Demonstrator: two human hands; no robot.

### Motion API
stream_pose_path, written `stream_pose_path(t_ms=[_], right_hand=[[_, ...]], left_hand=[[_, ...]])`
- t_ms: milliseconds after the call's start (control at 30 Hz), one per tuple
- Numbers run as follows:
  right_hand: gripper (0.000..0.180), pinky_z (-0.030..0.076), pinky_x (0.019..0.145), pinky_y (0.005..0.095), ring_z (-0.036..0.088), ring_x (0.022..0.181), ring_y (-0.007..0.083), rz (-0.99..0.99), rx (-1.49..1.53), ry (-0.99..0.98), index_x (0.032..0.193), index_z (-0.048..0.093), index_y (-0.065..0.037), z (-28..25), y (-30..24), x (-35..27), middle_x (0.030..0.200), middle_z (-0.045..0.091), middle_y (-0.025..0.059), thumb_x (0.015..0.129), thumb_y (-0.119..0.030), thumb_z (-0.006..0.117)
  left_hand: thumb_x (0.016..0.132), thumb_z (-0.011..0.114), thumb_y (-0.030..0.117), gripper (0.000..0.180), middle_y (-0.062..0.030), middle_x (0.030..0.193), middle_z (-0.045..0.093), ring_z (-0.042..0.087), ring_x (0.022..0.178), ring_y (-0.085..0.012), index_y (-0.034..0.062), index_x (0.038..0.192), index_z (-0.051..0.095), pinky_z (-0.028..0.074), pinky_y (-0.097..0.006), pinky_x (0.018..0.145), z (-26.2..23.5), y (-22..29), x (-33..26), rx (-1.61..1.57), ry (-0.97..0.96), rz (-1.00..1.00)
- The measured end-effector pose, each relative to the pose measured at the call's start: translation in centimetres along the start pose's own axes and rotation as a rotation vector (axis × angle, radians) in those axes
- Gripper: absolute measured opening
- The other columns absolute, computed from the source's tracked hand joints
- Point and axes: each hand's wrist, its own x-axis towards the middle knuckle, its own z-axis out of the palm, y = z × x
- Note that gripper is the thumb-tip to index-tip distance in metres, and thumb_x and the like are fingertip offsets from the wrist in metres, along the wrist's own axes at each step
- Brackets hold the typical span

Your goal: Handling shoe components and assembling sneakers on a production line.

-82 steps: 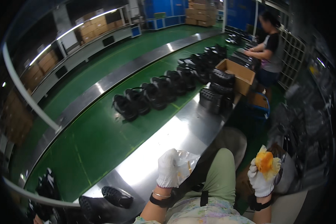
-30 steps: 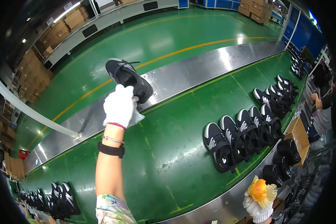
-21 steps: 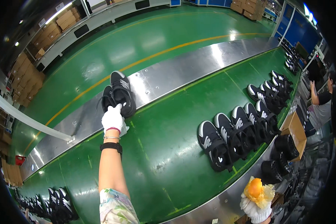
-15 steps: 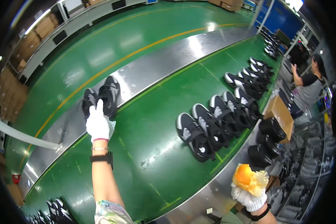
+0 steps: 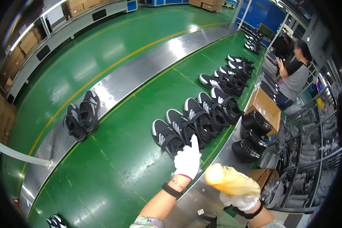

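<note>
My left hand [image 5: 187, 161], in a white glove, reaches over the heels of the nearest shoes in a row on the green belt. One finger stretches out over the heel opening of the second sneaker [image 5: 180, 123]; the rest of the fingers are partly hidden. Beside it, the nearest black sneaker [image 5: 165, 135] with a grey-white toe lies partly under the hand. My right hand [image 5: 241, 201], also gloved, is closed round a crinkled yellow-orange lump [image 5: 230, 178], blurred by motion. A pair of black sneakers [image 5: 83, 116] stands on the metal ledge at the left.
More sneakers [image 5: 222, 81] line the belt's right side. Black perforated shoe-shaped pieces [image 5: 247, 150] and an open cardboard box [image 5: 268, 108] sit on the right-hand ledge. A rack [image 5: 311, 148] holds grey wrapped items. Another person [image 5: 294, 78] stands beyond. A white bar [image 5: 22, 154] crosses the left ledge.
My left hand has left the pair on the metal ledge and moved right to the nearest shoes in the row. My right hand has moved slightly left, with the lump tilted left. The view has shifted.
</note>
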Motion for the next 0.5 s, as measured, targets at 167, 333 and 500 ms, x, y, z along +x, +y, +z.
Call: stream_pose_path(t_ms=[167, 333, 500], right_hand=[[0.042, 0.055, 0.075, 0.0414, 0.068, 0.086, 0.0308, 0.283, 0.386, -0.393, 0.134, 0.051, 0.003, 1.0, 1.5, 4.1, 0.111, 0.065, 0.0284, 0.094, -0.007, 0.06], [0.041, 0.058, 0.079, 0.0392, 0.067, 0.095, 0.0268, 0.369, 0.082, 0.028, 0.136, 0.046, 0.002, -3.1, 6.8, 5.3, 0.108, 0.065, 0.0184, 0.099, -0.01, 0.057], [0.046, 0.057, 0.083, 0.0424, 0.064, 0.104, 0.027, 0.654, 0.474, 0.117, 0.139, 0.043, -0.003, 1.3, 9.6, 4.1, 0.118, 0.062, 0.0143, 0.103, -0.03, 0.053]], left_hand=[[0.084, 0.074, 0.014, 0.068, -0.0187, 0.108, 0.069, 0.068, 0.092, -0.0305, 0.0082, 0.146, 0.046, 0.052, -0.039, 0.087, -1.4, -0.6, -0.7, -0.773, 0.211, -0.051], [0.087, 0.071, 0.012, 0.059, -0.0087, 0.092, 0.069, 0.061, 0.074, -0.0149, 0.0037, 0.141, 0.052, 0.052, -0.03, 0.072, 2.6, -2.8, -3.0, -0.749, 0.452, -0.336], [0.092, 0.067, 0.01, 0.048, -0.0061, 0.093, 0.069, 0.062, 0.078, -0.0128, 0.0003, 0.137, 0.055, 0.052, -0.028, 0.074, 1.7, -1.5, -3.7, -1.083, 0.572, -0.431]])
